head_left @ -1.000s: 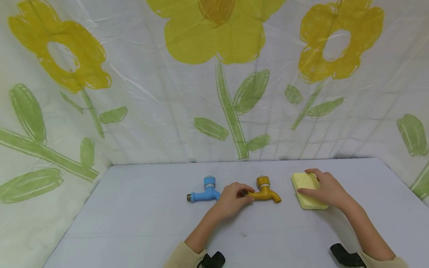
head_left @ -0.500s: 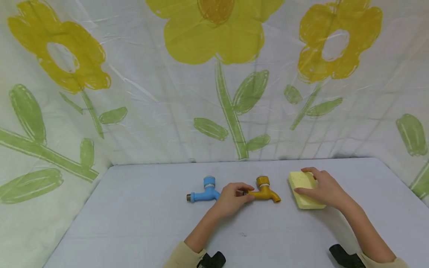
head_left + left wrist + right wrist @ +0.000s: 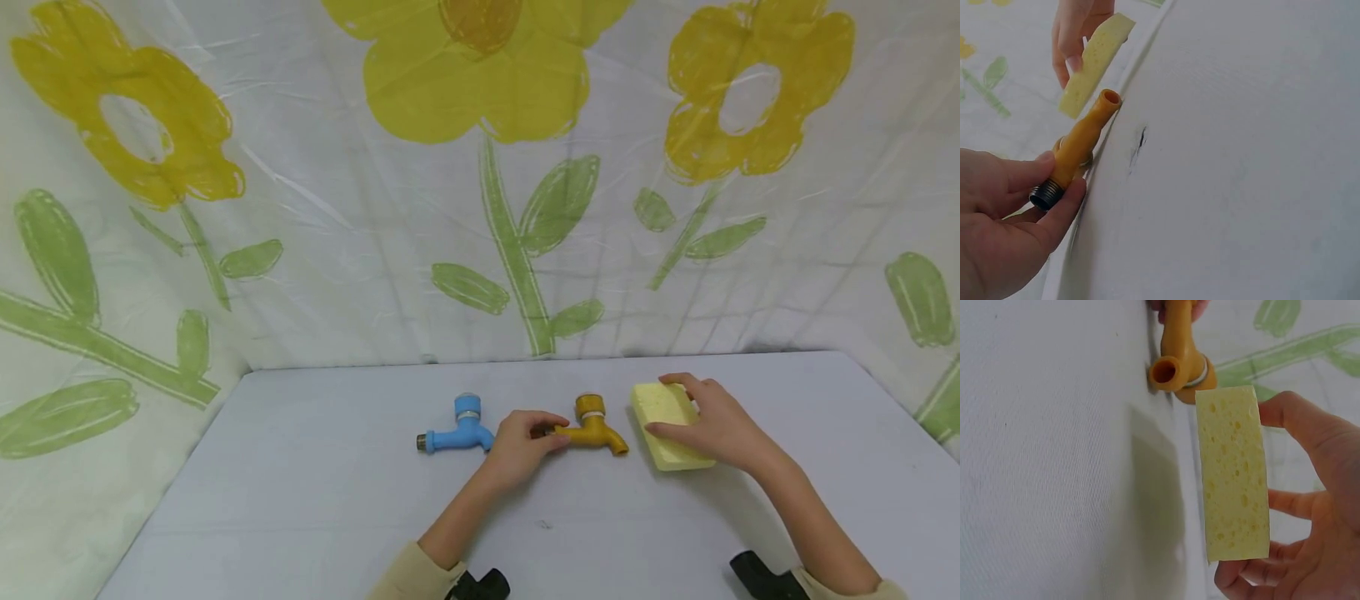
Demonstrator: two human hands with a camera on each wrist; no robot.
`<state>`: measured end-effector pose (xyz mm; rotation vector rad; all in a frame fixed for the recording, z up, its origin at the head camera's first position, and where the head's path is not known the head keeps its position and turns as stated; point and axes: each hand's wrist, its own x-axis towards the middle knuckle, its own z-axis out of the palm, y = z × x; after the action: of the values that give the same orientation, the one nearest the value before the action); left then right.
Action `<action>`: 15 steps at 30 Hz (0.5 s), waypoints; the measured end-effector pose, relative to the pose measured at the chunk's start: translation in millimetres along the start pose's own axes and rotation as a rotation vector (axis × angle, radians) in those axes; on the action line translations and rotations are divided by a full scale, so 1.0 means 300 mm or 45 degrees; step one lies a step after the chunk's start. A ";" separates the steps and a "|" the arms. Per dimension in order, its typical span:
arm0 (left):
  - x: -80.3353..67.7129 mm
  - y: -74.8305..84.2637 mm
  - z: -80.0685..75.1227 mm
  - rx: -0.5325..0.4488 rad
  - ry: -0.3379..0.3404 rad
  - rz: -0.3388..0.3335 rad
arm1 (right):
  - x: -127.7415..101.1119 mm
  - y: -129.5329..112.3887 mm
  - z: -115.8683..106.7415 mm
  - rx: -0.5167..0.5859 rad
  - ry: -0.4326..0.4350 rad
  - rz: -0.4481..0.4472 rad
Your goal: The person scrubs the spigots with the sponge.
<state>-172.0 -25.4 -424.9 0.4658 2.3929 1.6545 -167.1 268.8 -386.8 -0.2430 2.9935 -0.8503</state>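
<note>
My left hand (image 3: 517, 450) pinches a yellow faucet (image 3: 595, 433) by its threaded inlet end, thumb on one side and fingers on the other. In the left wrist view the black threads of the faucet (image 3: 1072, 153) show between the fingertips. Its spout points right in the head view, toward a pale yellow sponge (image 3: 667, 421). My right hand (image 3: 716, 421) grips that sponge between thumb and fingers. The right wrist view has the sponge (image 3: 1233, 475) above the table with its shadow below, close to the faucet's spout but apart from it.
A blue faucet (image 3: 461, 429) lies on the white table (image 3: 300, 483) just left of my left hand, its spout end partly hidden by that hand. Behind the table's far edge hangs a white sheet (image 3: 337, 275) printed with yellow flowers and green leaves.
My right hand has moved left with the sponge, bringing it nearer the yellow faucet. My left hand and both faucets have hardly moved.
</note>
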 end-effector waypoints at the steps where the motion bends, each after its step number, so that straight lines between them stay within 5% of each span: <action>1: 0.000 0.000 0.003 -0.008 0.007 -0.001 | -0.001 -0.004 0.002 0.005 0.000 -0.003; 9: 0.008 0.010 -0.008 -0.164 0.075 0.066 | -0.010 -0.036 0.013 0.026 0.011 -0.026; 15: 0.016 0.009 -0.020 -0.332 0.022 0.029 | -0.023 -0.055 0.001 0.052 0.024 -0.030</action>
<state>-178.2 -28.0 -420.2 0.4349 2.1472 1.9512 -157.9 255.9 -378.6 -0.2718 2.9928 -0.9205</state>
